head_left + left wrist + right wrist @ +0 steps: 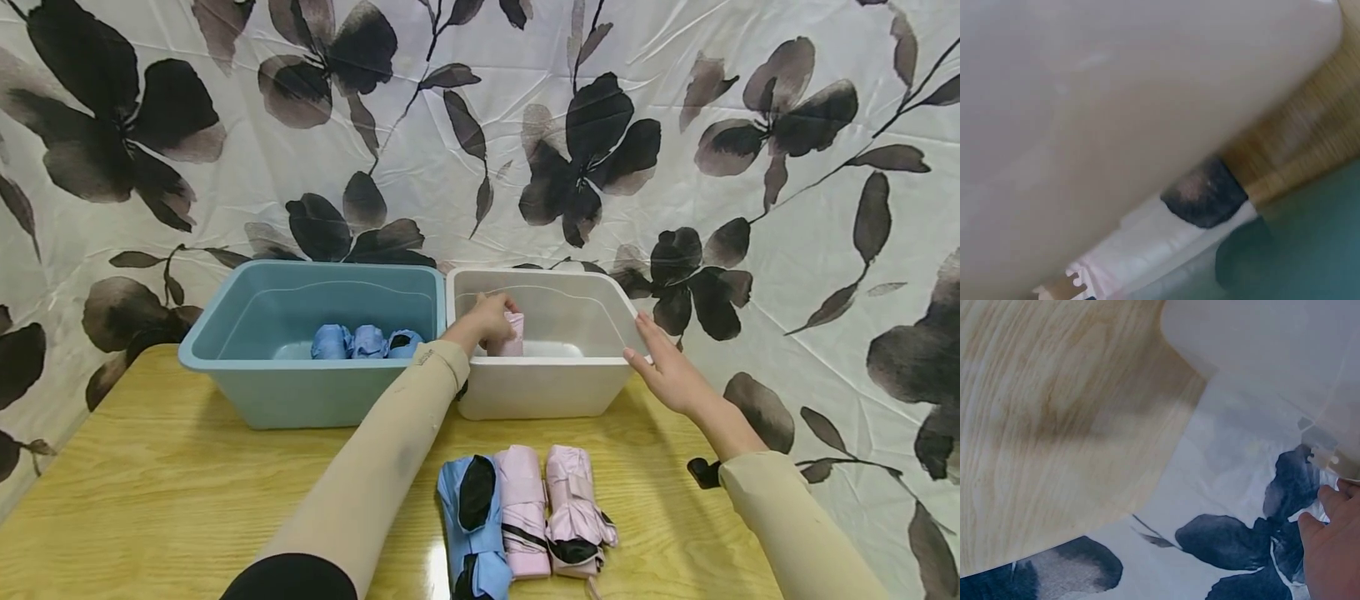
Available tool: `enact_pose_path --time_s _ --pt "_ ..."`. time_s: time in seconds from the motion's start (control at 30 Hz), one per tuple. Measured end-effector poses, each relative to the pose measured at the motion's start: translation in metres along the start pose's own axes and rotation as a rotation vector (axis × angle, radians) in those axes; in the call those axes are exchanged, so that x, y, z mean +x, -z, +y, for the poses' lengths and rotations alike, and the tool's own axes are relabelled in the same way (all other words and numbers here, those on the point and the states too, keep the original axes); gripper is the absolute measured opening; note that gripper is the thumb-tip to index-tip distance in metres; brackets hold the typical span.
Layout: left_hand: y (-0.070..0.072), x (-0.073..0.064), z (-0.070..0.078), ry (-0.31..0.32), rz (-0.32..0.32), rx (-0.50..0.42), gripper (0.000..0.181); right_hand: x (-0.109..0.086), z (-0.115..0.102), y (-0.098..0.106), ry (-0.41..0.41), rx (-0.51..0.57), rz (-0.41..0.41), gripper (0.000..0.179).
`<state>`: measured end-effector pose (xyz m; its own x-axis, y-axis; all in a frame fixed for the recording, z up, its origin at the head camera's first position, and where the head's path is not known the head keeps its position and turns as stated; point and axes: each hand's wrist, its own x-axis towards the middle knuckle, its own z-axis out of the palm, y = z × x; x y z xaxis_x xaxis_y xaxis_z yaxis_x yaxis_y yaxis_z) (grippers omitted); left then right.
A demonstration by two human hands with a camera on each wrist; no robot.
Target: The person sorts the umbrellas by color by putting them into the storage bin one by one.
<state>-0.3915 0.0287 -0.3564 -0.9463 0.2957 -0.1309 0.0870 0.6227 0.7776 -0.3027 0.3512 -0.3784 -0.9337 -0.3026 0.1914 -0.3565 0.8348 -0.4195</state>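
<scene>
In the head view my left hand (491,318) reaches over the near left rim of the white bin (540,387) and grips a folded pink umbrella (513,337) inside it. The umbrella's lower part is hidden by the bin's front wall. My right hand (671,367) rests against the bin's right rim, fingers straight. That same right hand (1335,540) shows at the edge of the right wrist view. The left wrist view is filled by the bin's outer wall (1116,112), and the left hand is out of sight there.
A blue-green bin (300,396) stands left of the white one, with several folded blue umbrellas (369,342) inside. On the wooden table (172,500), nearer me, lie a blue umbrella (472,525) and two pink umbrellas (522,508). A floral cloth (480,125) hangs behind.
</scene>
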Motion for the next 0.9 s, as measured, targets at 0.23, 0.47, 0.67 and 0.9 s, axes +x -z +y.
enact_pose_path --time_s 0.23,0.47,0.67,0.9 --pt "-0.0010 0.0035 -0.0021 -0.003 -0.062 0.128 0.044 -0.0002 -0.0034 0.0025 -0.008 -0.002 -0.002 0.073" --pt "-0.0015 0.0000 -0.0028 -0.013 -0.144 0.248 0.053 -0.0012 -0.0051 0.0016 0.004 0.014 -0.006 0.072" --pt "-0.0004 0.0003 -0.0023 -0.024 -0.208 0.296 0.059 -0.0019 -0.0063 0.0011 -0.003 0.007 -0.001 0.072" --pt "-0.0030 0.0025 -0.0034 -0.006 -0.242 0.262 0.055 -0.0018 -0.0055 -0.0003 -0.006 0.002 0.000 0.073"
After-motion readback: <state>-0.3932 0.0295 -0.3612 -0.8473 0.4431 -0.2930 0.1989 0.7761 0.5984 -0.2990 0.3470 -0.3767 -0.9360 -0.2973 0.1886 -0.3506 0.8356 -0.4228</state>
